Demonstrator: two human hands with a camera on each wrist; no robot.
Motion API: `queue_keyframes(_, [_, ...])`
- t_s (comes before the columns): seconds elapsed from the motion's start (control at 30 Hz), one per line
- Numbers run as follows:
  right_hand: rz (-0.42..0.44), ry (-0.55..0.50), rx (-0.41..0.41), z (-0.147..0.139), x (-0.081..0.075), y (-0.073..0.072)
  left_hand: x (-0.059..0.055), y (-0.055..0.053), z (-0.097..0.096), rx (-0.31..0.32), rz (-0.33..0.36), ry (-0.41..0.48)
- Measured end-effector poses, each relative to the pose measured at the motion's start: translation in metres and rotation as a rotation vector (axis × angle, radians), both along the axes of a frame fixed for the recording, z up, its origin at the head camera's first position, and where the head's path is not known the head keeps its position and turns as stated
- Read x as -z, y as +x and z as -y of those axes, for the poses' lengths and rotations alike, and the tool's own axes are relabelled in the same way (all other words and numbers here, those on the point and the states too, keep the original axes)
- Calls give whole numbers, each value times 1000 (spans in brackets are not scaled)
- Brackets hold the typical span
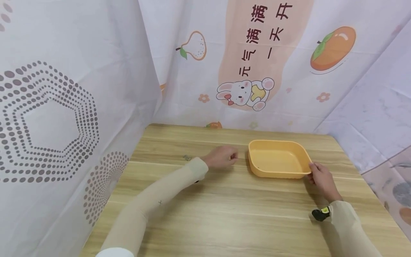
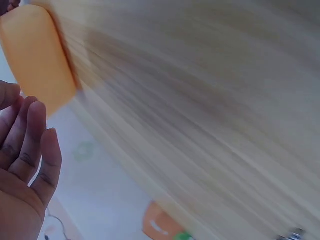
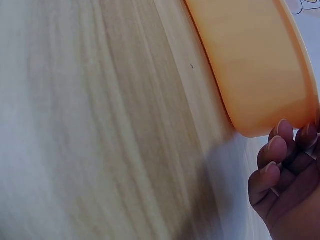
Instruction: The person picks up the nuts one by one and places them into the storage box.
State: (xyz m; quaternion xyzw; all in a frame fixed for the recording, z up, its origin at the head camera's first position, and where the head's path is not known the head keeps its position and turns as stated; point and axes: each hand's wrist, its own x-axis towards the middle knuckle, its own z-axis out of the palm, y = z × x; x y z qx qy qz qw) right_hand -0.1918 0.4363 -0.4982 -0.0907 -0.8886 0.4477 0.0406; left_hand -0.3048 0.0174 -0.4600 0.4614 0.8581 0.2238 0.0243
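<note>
As the head view has it, tray: orange, shallow, rounded corners, open side up on the wood table.
Right hand, head view: at the tray's right end, gripping the rim near its front corner.
Left hand, head view: left of the tray, just short of its left wall, not touching. Fingers curled in; can't tell if anything is pinched.
Metal bits, head view: small loose cluster, left of the tray, farther out than the left hand. Too small to identify.
Strap unit, head view: black with yellow label, at the right wrist, nearer the camera than the tray.
Sleeves, head view: beige, both arms, reaching in from the camera side of the tray.
Cloth, head view: white, printed with fruit, rabbit and lettering, hanging behind the tray.
Left wrist view: thumb and index tips close together, other fingers loosely bent; tray beyond them. Grip contents unclear. Metal bits partly in frame, well apart from the tray.
Right wrist view: tray wall fills the upper right; fingers bent at the tray's end, touching it. Thumb contact cut off by the frame edge.
</note>
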Motion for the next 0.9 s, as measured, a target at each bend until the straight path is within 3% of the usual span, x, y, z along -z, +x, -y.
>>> queue_keyframes(0.37, [-9,-3,9,-1,1,1,9,-4,49,-91,6,-34])
queue_keyframes(0.9, [-15,-5,3,-1,4,0,7,-1,115,-223,34,-56])
